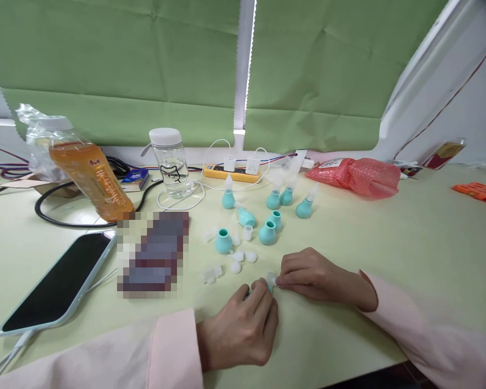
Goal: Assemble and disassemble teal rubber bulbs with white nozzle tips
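My left hand (245, 324) is closed around a teal rubber bulb (270, 287), mostly hidden by the fingers. At the bulb's mouth, my right hand (314, 273) pinches a small translucent plastic piece (271, 277). Whether this piece is seated in the bulb, I cannot tell. Just beyond the hands stand open teal bulbs (223, 242) without tips, and one teal bulb (246, 217) lies on its side. Farther back, several nasal aspirators (304, 206) stand upright with clear pointed tips. Small white plastic parts (235, 267) and a translucent cup (248, 233) lie loose among them.
To the left are a phone (60, 281) with a cable, a blurred-out dark item (156, 254) and a tilted orange drink bottle (91, 175). Behind stand a clear water bottle (173, 170) and a yellow power strip (214, 172). Red bubble wrap (360, 175) lies at the back right.
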A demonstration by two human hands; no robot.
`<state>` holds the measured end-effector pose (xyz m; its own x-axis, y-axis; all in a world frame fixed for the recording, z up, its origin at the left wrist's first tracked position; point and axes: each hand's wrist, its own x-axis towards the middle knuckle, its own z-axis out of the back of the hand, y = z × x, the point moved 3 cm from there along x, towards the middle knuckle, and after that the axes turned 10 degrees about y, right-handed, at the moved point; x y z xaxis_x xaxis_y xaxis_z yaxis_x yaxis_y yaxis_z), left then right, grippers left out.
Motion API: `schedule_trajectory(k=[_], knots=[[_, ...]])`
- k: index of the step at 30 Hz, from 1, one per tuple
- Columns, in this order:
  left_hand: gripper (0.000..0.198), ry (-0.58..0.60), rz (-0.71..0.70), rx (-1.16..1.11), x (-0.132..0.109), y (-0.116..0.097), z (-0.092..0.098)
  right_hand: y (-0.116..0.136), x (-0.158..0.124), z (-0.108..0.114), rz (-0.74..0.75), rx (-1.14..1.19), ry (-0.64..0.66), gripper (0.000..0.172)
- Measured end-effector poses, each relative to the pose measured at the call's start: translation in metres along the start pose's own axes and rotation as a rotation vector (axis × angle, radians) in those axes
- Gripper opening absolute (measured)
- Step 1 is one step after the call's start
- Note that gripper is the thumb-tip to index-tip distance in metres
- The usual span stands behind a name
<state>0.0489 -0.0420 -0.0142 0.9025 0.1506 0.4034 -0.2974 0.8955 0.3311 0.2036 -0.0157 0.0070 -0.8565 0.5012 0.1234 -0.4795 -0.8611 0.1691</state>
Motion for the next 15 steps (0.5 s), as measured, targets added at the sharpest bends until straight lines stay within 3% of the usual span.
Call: schedule_trajectory(k=[8, 15], knots=[[0.017, -0.041, 0.031, -0.036, 0.002, 0.001, 0.002, 0.014, 0.0, 0.001, -0.035, -0.284, 0.107, 0.023], [0.02, -0.068, 0.086, -0.141, 0.004, 0.005, 0.004, 0.01, 0.003, -0.008, -0.077, -0.281, 0.145, 0.023]])
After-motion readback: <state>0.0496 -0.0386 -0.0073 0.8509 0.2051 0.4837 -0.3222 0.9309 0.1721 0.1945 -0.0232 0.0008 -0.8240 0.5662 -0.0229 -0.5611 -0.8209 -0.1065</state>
